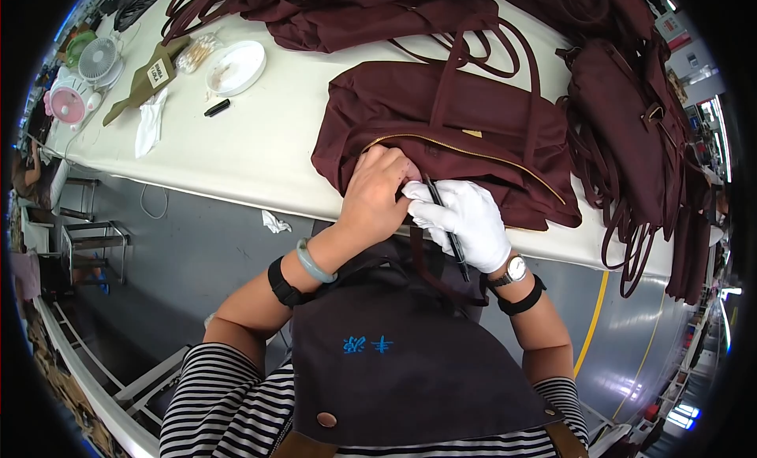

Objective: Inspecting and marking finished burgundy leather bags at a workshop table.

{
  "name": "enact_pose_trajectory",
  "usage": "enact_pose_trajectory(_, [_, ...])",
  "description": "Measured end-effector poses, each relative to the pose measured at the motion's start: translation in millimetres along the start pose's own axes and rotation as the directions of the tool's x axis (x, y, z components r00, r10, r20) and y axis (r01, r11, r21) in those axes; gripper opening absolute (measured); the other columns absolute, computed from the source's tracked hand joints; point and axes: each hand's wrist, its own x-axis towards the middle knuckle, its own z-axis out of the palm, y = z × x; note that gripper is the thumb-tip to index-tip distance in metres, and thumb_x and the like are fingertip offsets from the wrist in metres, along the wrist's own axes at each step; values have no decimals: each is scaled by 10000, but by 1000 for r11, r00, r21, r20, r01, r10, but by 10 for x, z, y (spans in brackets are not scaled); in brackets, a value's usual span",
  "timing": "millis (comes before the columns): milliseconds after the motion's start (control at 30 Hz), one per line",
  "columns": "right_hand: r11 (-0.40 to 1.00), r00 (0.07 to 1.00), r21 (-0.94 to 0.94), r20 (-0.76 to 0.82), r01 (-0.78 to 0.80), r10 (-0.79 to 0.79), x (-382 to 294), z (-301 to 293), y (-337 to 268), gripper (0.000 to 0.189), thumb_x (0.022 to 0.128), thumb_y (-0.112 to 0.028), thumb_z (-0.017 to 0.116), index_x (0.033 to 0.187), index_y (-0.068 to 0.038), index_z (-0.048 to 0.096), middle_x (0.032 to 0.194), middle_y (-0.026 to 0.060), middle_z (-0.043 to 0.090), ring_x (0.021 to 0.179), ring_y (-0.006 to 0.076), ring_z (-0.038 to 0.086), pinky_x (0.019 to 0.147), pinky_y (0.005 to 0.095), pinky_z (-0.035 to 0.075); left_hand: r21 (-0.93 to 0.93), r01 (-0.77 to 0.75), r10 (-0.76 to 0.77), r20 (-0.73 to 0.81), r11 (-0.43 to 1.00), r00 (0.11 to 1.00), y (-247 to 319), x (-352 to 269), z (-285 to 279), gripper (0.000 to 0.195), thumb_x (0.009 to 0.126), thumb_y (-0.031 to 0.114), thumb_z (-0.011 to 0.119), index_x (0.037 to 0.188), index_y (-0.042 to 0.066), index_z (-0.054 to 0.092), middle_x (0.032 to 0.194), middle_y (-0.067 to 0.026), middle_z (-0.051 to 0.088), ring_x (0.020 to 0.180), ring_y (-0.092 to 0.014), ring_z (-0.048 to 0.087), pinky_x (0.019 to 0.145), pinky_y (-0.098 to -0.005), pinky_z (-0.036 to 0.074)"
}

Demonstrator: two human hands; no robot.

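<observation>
A maroon fabric handbag [502,100] lies on the white-covered table before me, its curved gold zipper [467,147] running along the opening. My bare left hand [381,186] grips the bag's edge at the opening, fingertips hidden in the cloth. In a white glove, my right hand [461,221] holds a black pen [445,227] between thumb and fingers, close beside the left hand. What the pen's upper end touches cannot be made out. Two strap handles [532,85] of the bag lie over its far side.
More maroon bags [627,127] are heaped at the right and far side. Toward the left lie a black pen cap [217,108], a white dish [236,68], a bag of cotton swabs [198,53], a white glove [151,124] and small fans [100,62]. Metal stools [94,242] stand beyond the table's edge.
</observation>
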Motion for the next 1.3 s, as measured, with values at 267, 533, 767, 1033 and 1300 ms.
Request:
enact_pose_trajectory(267, [999, 999, -13, -25, 38, -38, -1, 55, -36, 319, 742, -154, 661, 1060, -173, 645, 867, 36, 627, 784, 265, 607, 685, 384, 492, 9, -5, 5, 5, 1000, 1000, -2, -19, 9, 258, 622, -23, 711, 835, 47, 583, 843, -79, 520, 868, -291, 505, 795, -396, 410])
enact_pose_trajectory(533, [978, 922, 209, -383, 25, 58, -177, -74, 4, 271, 734, -104, 687, 1004, -111, 698, 728, 49, 663, 496, 199, 543, 465, 314, 426, -35, 8, -6, 56, 999, 998, 134, 34, -128, 298, 676, -28, 767, 901, 42, 586, 903, -75, 566, 868, -286, 529, 775, -380, 438])
enact_pose_trajectory(767, [872, 797, 456, -453, -178, 400, -34, -241, -76, 315, 941, -268, 529, 974, -27, 730, 821, 67, 681, 723, 179, 573, 732, 336, 443, 279, -170, 173, 14, 945, 985, 165, 373, -248, 431, 683, -63, 685, 1085, 93, 663, 1154, -97, 574, 1106, -337, 520, 918, -417, 453])
enact_pose_trajectory(1033, [755, 783, 626, -363, -197, 506, -144, -80, 87, 311, 982, -249, 509, 906, -16, 701, 736, 58, 633, 711, 158, 575, 700, 315, 447, 197, -84, 43, 206, 977, 978, 133, 381, -218, 428, 711, -55, 649, 1123, 62, 668, 1182, -83, 589, 1066, -292, 549, 901, -378, 478])
enact_pose_trajectory(1300, [973, 692, 232, -701, -7, 172, -474, -481, -22, 389, 1001, -384, 503, 895, -51, 674, 697, 39, 620, 594, 160, 562, 606, 325, 459, -94, 123, -114, 97, 988, 989, 162, 439, -400, 301, 810, -37, 675, 1078, 12, 548, 1141, -108, 646, 1075, -257, 618, 952, -340, 470])
